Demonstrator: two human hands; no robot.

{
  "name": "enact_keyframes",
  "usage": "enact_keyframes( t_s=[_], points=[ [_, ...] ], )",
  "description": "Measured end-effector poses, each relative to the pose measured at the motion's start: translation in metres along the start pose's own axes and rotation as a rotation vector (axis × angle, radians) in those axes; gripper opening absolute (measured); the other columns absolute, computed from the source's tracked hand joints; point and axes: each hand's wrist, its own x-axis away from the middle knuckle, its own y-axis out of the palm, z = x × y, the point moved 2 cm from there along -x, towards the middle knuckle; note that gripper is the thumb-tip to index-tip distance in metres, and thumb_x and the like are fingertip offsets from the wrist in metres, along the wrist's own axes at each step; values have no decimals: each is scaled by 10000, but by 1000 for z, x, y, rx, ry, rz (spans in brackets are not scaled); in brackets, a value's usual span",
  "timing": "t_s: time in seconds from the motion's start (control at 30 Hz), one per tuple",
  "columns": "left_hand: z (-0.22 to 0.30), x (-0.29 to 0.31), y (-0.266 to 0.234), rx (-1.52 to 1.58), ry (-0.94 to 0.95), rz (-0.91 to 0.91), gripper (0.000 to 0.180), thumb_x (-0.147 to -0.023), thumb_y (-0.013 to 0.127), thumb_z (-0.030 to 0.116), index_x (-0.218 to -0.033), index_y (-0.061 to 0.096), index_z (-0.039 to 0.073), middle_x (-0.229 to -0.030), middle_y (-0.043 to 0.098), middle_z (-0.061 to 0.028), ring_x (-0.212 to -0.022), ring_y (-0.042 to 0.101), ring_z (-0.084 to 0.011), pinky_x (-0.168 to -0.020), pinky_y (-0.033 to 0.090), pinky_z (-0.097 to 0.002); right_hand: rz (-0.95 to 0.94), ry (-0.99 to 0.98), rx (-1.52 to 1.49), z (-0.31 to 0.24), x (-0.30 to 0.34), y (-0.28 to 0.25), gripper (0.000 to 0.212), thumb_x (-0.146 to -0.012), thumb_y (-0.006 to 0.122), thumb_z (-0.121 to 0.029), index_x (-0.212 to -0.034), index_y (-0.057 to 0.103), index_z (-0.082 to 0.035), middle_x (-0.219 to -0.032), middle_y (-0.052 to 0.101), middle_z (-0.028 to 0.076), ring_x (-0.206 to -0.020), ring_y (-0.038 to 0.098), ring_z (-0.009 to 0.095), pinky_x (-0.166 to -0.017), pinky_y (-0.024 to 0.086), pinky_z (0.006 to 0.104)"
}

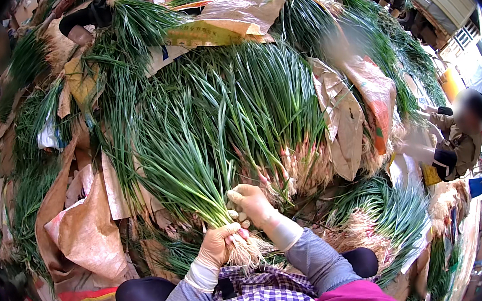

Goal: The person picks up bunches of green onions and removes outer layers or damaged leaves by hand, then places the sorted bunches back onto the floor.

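Observation:
A bunch of green onions (211, 204) stands before my body, its long green leaves fanned up and to the left, its pale roots hanging over my apron. Around the lower stems, just above the roots, closes my left hand (215, 247) in a cream glove. My right hand (253, 207), gloved alike, is slightly higher on the right side of the bunch, its fingers curled against the stems. The palms hide exactly where the fingers meet. Just beyond my hands lies a broad pile of green onions (271, 105), with reddish-white bulbs and roots towards me.
A crumpled brown sack (85, 221) lies at the left. More sacking (341, 118) covers onions at the right. Nearer me on the right sits another onion heap (390, 211). A co-worker (459, 131) is at the far right, and other people work among onions along the top edge.

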Motion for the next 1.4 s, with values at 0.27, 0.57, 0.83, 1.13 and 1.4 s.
enact_keyframes(
  t_s=[0.27, 0.57, 0.83, 1.13, 1.4],
  points=[
    [31, 29, 56, -26, 245, -326, 219, -771, 596, -3, -960, 523, 78, -892, 567, -79, -780, 605, -200, -778, 537, -422, 159, -346, 932, 6, -15, -43, 220, -869, 599, -268, -879, 644, -53, -727, 645, 121, -622, 608, 245, -642, 492, 336],
    [17, 6, 20, 101, 92, -62, 333, -775, 539, -79, -1087, 508, 37, -1032, 598, -150, -834, 615, -273, -743, 529, -413, 698, -62, 1391, -80, -95, -141, 292, -825, 641, -245, -1046, 599, -59, -957, 656, 137, -899, 635, 278, -798, 497, 370],
    [20, 6, 18, 31, 90, -44, 436, -791, 546, -20, -1219, 466, 9, -920, 619, -138, -784, 629, -242, -801, 511, -457, 581, -146, 643, -108, -58, -151, 329, -918, 510, -188, -1190, 524, -4, -923, 646, 115, -596, 576, 155, -564, 499, 274],
    [5, 7, 17, -179, -83, -65, 363, -776, 539, -42, -1138, 528, -55, -900, 640, -192, -745, 645, -240, -845, 509, -386, 107, -233, 184, -1, 21, -79, 230, -924, 517, -175, -1003, 573, 33, -778, 634, 77, -539, 563, 120, -444, 443, 220],
    [1, 11, 16, -265, -56, 35, 182, -802, 553, -4, -979, 563, -45, -741, 628, -153, -584, 598, -162, -511, 469, -186, 377, -301, 603, 25, 36, -11, 231, -847, 617, -252, -888, 665, -30, -845, 666, 140, -750, 636, 249, -677, 482, 319]
  ],
)
